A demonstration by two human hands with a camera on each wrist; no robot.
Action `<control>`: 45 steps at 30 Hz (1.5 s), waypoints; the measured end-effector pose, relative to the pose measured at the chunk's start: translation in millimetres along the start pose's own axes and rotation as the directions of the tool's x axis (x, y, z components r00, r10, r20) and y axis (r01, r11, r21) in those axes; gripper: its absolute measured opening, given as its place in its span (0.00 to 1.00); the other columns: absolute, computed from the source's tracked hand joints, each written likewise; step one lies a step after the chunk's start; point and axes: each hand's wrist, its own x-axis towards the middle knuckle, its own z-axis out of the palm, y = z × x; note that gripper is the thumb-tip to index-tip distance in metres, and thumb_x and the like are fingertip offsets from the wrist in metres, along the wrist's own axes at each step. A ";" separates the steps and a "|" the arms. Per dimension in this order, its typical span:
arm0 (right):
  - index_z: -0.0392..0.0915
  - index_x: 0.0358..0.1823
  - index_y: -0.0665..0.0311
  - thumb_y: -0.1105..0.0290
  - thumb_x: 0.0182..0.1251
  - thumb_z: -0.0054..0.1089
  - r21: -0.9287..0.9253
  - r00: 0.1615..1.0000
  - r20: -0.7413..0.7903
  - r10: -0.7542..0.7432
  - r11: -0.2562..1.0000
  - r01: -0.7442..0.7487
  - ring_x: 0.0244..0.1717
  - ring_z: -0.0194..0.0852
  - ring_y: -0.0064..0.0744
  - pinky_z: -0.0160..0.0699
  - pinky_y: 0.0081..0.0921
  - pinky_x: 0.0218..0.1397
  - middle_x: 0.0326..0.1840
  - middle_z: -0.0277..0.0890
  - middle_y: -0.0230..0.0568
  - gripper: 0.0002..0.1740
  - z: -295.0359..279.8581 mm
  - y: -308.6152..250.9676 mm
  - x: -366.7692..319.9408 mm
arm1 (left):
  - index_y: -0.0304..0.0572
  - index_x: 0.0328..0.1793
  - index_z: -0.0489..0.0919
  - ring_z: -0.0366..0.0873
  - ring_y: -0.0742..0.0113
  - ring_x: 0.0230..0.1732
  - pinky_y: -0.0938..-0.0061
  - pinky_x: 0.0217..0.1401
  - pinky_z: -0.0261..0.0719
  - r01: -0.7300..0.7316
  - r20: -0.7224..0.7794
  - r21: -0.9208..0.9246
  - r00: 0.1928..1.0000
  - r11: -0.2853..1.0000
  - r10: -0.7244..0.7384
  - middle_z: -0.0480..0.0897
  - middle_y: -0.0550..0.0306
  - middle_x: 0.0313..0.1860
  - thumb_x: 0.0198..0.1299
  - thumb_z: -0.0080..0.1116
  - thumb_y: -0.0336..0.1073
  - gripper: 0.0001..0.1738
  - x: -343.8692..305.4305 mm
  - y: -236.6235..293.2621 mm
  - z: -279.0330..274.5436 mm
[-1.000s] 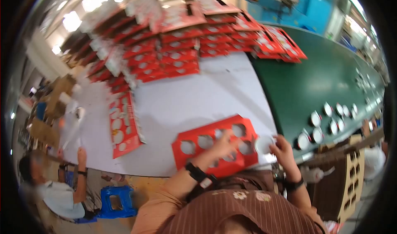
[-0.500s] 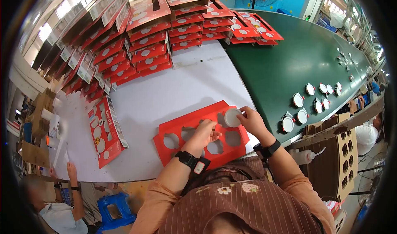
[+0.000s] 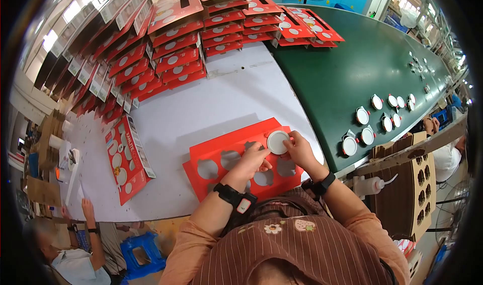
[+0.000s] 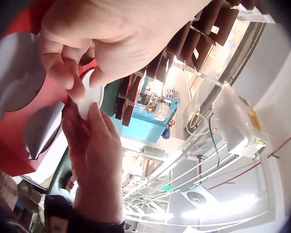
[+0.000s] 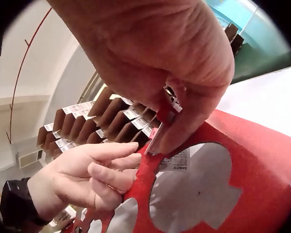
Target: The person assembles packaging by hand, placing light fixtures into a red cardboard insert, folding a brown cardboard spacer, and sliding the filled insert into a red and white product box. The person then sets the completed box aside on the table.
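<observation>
A red cardboard sleeve (image 3: pixel 221 143) with rows of round cut-outs lies on the white table in front of me. Over its far right cut-out, my right hand (image 3: pixel 302 153) pinches a round white downlight (image 3: pixel 276 142) by its right edge. The light has small red clips, one of them visible in the right wrist view between the fingers and the card (image 5: pixel 262 150). My left hand (image 3: pixel 249 164) is over the middle cut-outs, loosely bent fingers at the card beside the light. In the left wrist view its fingertips overlap the rim of the white disc (image 4: pixel 93 93).
Several more downlights (image 3: pixel 367 136) stand on the green belt (image 3: pixel 322 94) to the right. Stacked red cartons (image 3: pixel 176 58) fill the back of the table. A printed red carton (image 3: pixel 126 159) lies at left. Another person (image 3: pixel 75 260) sits at the lower left.
My right hand has brought the downlight from beside the card's right edge leftward over the far right cut-out. The left hand stays over the card, now with its fingers close to the light.
</observation>
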 end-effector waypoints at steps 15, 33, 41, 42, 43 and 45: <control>0.46 0.73 0.72 0.45 0.50 0.71 0.359 0.904 0.410 0.123 0.889 -0.283 0.64 0.62 0.45 0.67 0.35 0.63 0.69 0.55 0.58 0.59 -44.2 29.6 -0.9 | 0.38 0.35 0.67 0.67 0.73 0.08 0.78 0.08 0.58 -0.198 -0.143 0.234 0.961 0.952 0.236 0.70 0.60 0.16 0.57 0.60 0.33 0.13 -15.5 -10.1 12.3; 0.72 0.52 0.73 0.66 0.50 0.73 0.455 0.889 0.456 0.029 0.852 -0.261 0.44 0.75 0.29 0.75 0.23 0.42 0.47 0.77 0.44 0.30 -59.9 -6.4 -23.8 | 0.38 0.30 0.64 0.61 0.77 0.10 0.79 0.08 0.55 -0.249 -0.188 0.322 0.929 0.913 0.319 0.68 0.61 0.19 0.54 0.64 0.27 0.16 -35.1 -11.6 24.7; 0.82 0.31 0.69 0.60 0.56 0.66 0.178 0.931 0.356 -0.081 0.984 0.017 0.22 0.66 0.18 0.65 0.24 0.24 0.21 0.73 0.25 0.16 -57.6 0.1 -18.7 | 0.28 0.42 0.71 0.79 0.65 0.45 0.71 0.44 0.77 -0.418 -0.042 0.298 0.892 0.858 0.449 0.82 0.42 0.43 0.53 0.64 0.26 0.15 -24.0 -23.1 20.0; 0.82 0.31 0.68 0.58 0.56 0.66 0.134 0.932 0.355 -0.065 0.991 0.018 0.21 0.62 0.17 0.60 0.25 0.21 0.20 0.70 0.24 0.17 -59.5 8.0 -16.3 | 0.30 0.41 0.72 0.80 0.65 0.42 0.71 0.42 0.77 -0.433 -0.035 0.388 0.875 0.814 0.482 0.82 0.46 0.42 0.52 0.66 0.29 0.15 -21.4 -25.7 18.3; 0.83 0.32 0.67 0.61 0.57 0.66 0.122 0.933 0.358 -0.022 0.992 -0.023 0.22 0.64 0.16 0.63 0.23 0.23 0.21 0.72 0.24 0.14 -62.0 5.0 -18.4 | 0.32 0.39 0.73 0.80 0.66 0.39 0.70 0.40 0.76 -0.335 -0.095 0.566 0.881 0.753 0.463 0.82 0.48 0.38 0.51 0.68 0.33 0.16 -36.9 -10.9 29.1; 0.83 0.38 0.68 0.66 0.59 0.64 0.251 0.945 0.314 -0.091 0.968 0.010 0.24 0.68 0.15 0.69 0.20 0.27 0.24 0.76 0.25 0.12 -58.8 4.7 -24.5 | 0.32 0.36 0.73 0.77 0.64 0.30 0.67 0.33 0.73 -0.360 -0.113 0.578 0.854 0.732 0.508 0.80 0.50 0.29 0.49 0.70 0.40 0.20 -30.8 -19.4 25.4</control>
